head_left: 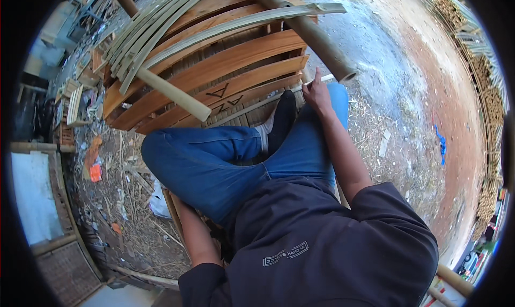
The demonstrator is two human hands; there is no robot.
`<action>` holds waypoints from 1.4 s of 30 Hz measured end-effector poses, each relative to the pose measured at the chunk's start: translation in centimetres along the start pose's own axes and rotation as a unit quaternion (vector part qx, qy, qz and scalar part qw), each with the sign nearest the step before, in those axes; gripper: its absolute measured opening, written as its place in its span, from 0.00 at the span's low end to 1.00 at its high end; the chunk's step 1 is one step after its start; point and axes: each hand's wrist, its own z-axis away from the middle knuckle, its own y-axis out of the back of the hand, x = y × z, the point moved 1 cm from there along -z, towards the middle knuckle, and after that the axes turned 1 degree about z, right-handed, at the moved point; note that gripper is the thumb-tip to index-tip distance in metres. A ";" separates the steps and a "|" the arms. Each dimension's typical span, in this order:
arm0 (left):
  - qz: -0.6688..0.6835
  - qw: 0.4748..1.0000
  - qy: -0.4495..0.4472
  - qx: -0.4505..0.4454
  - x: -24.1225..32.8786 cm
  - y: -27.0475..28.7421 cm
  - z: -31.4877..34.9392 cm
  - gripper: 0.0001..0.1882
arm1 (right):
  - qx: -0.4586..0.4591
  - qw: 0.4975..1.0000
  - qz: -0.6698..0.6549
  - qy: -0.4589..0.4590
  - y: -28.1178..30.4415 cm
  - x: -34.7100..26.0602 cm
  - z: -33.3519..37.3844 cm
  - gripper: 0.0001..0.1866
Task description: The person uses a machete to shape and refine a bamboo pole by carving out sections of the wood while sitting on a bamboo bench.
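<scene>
My right hand [318, 97] rests by my right knee. Its index finger points away from me and the thumb stands apart; the other fingers are partly hidden, and I make out nothing held in it. A pale thin edge passes just behind the fingers. My left forearm [196, 231] goes down beside my left thigh, where the leg hides the hand. In front of my crossed legs is a slatted wooden rack [230, 74] of orange-brown planks. A long split bamboo strip [230, 31] lies across it, and several more bamboo strips [153, 31] are bundled at the left.
Two round bamboo poles jut toward me, a thick one [327, 49] at right and a thinner one [179, 95] at left. Shavings and scraps litter the ground [375, 114]. A blue strip [441, 145] lies farther right. Stacked bamboo [485, 87] lines the right edge.
</scene>
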 end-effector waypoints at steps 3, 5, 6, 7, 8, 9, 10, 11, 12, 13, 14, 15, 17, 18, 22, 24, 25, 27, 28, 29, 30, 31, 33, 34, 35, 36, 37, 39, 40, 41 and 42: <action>0.038 0.999 0.038 0.005 1.7 2.4 -1.9 0.13 | -0.011 1.000 -0.014 -0.019 0.6 0.1 0.3 0.43; 0.063 0.996 0.059 0.007 2.7 3.9 -3.1 0.13 | 0.003 1.000 -0.023 -0.022 0.7 -0.3 0.7 0.35; 0.080 0.994 0.067 0.007 3.3 4.5 -3.7 0.13 | -0.013 0.998 -0.052 -0.026 0.7 0.0 0.6 0.35; 0.094 0.993 0.073 0.007 4.0 4.8 -4.0 0.13 | -0.024 0.998 -0.055 -0.031 0.8 0.3 0.6 0.38; 0.109 0.991 0.079 0.006 4.6 5.0 -4.3 0.13 | -0.034 0.997 -0.057 -0.037 0.8 0.6 0.6 0.40; 0.120 0.989 0.086 0.006 5.0 5.3 -4.4 0.12 | -0.045 0.996 -0.061 -0.040 0.8 0.7 0.4 0.42; 0.132 0.987 0.092 0.006 5.3 5.5 -4.5 0.12 | -0.030 0.996 -0.074 -0.035 0.7 0.8 0.5 0.42; 0.143 0.985 0.097 0.006 5.6 5.7 -4.7 0.12 | -0.022 0.996 -0.082 -0.034 0.7 0.9 0.5 0.42; 0.151 0.984 0.099 0.004 6.0 5.6 -4.8 0.12 | -0.012 0.995 -0.089 -0.033 0.7 1.1 0.6 0.43; 0.161 0.981 0.108 0.010 5.7 6.2 -5.0 0.12 | -0.022 0.996 -0.076 -0.031 0.4 0.7 0.4 0.43; 0.168 0.979 0.113 0.014 5.4 6.7 -5.2 0.12 | -0.027 0.997 -0.072 -0.029 0.1 0.4 0.2 0.43; 0.177 0.977 0.117 0.012 5.6 6.6 -5.2 0.12 | -0.031 0.997 -0.063 -0.031 0.2 0.5 0.2 0.44; 0.194 0.973 0.125 0.013 5.9 6.7 -5.4 0.12 | -0.041 0.996 -0.067 -0.039 0.3 0.5 0.2 0.44; 0.203 0.971 0.128 0.012 6.0 6.7 -5.4 0.12 | -0.044 0.996 -0.068 -0.041 0.3 0.5 0.3 0.43; 0.241 0.960 0.143 0.009 6.8 6.8 -5.6 0.12 | -0.038 0.995 -0.079 -0.037 0.3 0.8 0.3 0.43; 0.264 0.953 0.149 0.000 7.5 6.3 -5.7 0.12 | -0.034 0.996 -0.078 -0.036 0.5 1.3 0.6 0.43; 0.275 0.949 0.155 0.002 7.4 6.6 -5.7 0.11 | -0.042 0.996 -0.070 -0.040 0.4 0.9 0.5 0.40; 0.299 0.939 0.167 0.006 7.1 7.0 -5.8 0.11 | -0.050 0.996 -0.061 -0.042 0.3 0.3 0.3 0.37; 0.318 0.932 0.174 0.006 7.0 7.0 -5.9 0.11 | -0.057 0.996 -0.055 -0.045 0.3 0.2 0.3 0.33; 0.340 0.923 0.183 0.002 7.0 6.9 -6.0 0.11 | -0.061 0.996 -0.051 -0.046 0.3 0.1 0.3 0.31; 0.364 0.912 0.191 -0.002 7.0 6.5 -6.2 0.11 | -0.064 0.996 -0.047 -0.047 0.3 0.4 0.3 0.29; 0.385 0.901 0.200 -0.009 7.0 6.0 -6.0 0.11 | -0.052 0.997 -0.047 -0.043 0.2 0.5 0.3 0.26; 0.439 0.869 0.229 -0.015 5.6 5.1 -5.1 0.11 | -0.042 0.997 -0.051 -0.031 -0.1 0.1 0.2 0.23; 0.469 0.848 0.248 -0.013 4.2 4.6 -4.0 0.11 | -0.039 0.997 -0.057 -0.024 -0.4 -0.5 0.2 0.23; 0.489 0.831 0.264 -0.019 3.5 3.4 -2.9 0.11 | -0.034 0.998 -0.056 -0.025 -0.4 -0.4 0.3 0.24; 0.505 0.817 0.278 -0.030 3.4 2.1 -1.6 0.11 | -0.033 0.998 -0.050 -0.029 -0.1 0.3 0.4 0.24; 0.516 0.805 0.289 -0.039 3.3 0.9 -0.4 0.11 | -0.026 0.998 -0.053 -0.030 0.2 0.9 0.6 0.23; 0.535 0.786 0.306 -0.038 2.4 0.3 1.3 0.11 | -0.022 0.998 -0.062 -0.023 0.1 0.5 0.5 0.23; 0.541 0.781 0.309 -0.033 1.9 0.3 1.6 0.11 | -0.025 0.998 -0.063 -0.019 0.0 0.1 0.6 0.23; 0.549 0.773 0.315 -0.031 1.6 0.2 1.8 0.11 | -0.027 0.997 -0.064 -0.017 -0.2 -0.2 0.6 0.22; 0.552 0.771 0.316 -0.033 1.9 -0.1 1.9 0.10 | -0.027 0.998 -0.060 -0.020 -0.2 0.3 0.7 0.22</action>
